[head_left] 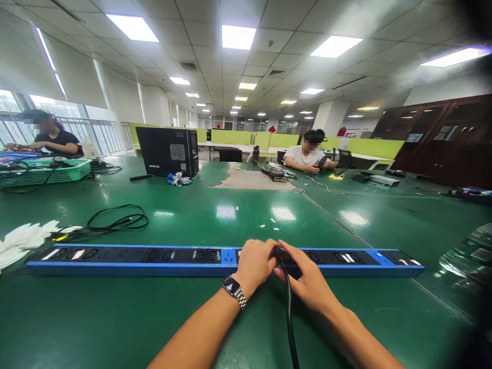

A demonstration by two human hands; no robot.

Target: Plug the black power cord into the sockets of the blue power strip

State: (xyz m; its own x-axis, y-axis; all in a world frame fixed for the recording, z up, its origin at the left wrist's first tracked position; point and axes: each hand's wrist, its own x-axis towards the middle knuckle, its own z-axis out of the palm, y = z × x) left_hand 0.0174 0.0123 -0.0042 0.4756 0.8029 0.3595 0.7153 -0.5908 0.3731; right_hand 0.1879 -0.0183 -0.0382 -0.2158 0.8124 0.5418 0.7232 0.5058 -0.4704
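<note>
- In the head view, the person's left hand (254,262), with a metal-banded smartwatch (232,289) on its wrist, is curled, its fingers pinching the upper end of a thick black cable (290,312); the exact fingertip contact is hidden.
- The right hand (309,277) meets it from the other side, fingers bent, thumb and fingers closed about the same cable end.
- From between the two hands, the cable runs down toward the wearer, between the forearms.
- Directly beneath both hands lies a long blue-and-black power strip (200,270) with rows of sockets, extending well to either side of them; whether the cable's end sits in a socket cannot be told.
- Left of the left hand, beyond the strip, a thin black coiled cord (117,221) lies on the glossy green tabletop (192,318), near crumpled white gloves (25,241).
- Far beyond the right hand, a person in a white shirt (305,156) holds a dark object.
</note>
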